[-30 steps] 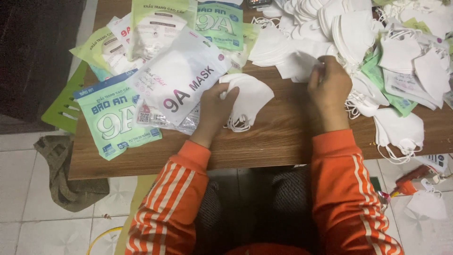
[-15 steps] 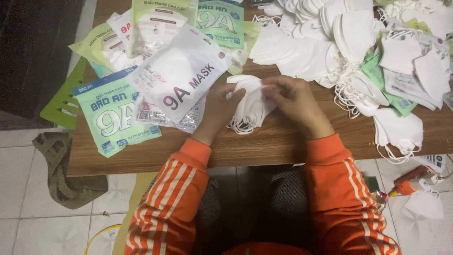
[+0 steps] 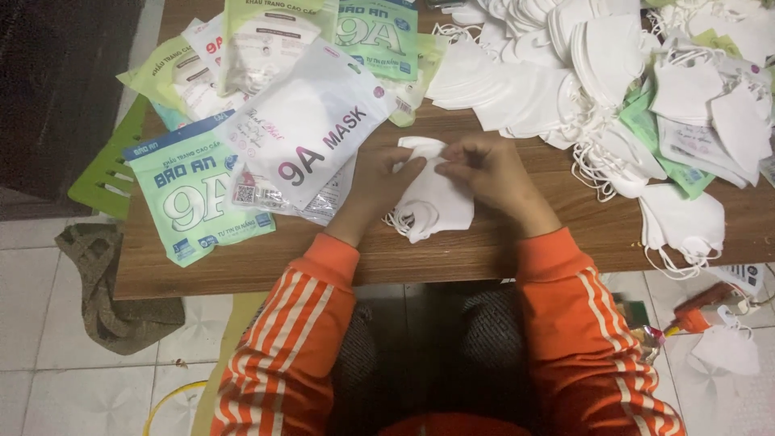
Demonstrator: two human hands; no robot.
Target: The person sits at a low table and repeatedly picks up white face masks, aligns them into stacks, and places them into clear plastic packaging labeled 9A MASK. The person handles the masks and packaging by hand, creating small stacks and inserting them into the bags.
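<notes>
A small stack of white folded face masks lies on the brown wooden table in front of me. My left hand pinches the stack's upper left edge. From the right, my right hand grips its top edge, fingertips almost meeting those of the left. Ear loops hang out at the stack's lower left. A white mask pouch lies just left of my left hand.
Green mask pouches overlap at the table's left and back. A big heap of loose white masks fills the back right. A grey cloth lies on the tiled floor at left; an orange tool lies on the floor at right.
My right hand came back from the mask heap to the stack in front of me and now holds it together with the left hand. The stack looks thicker.
</notes>
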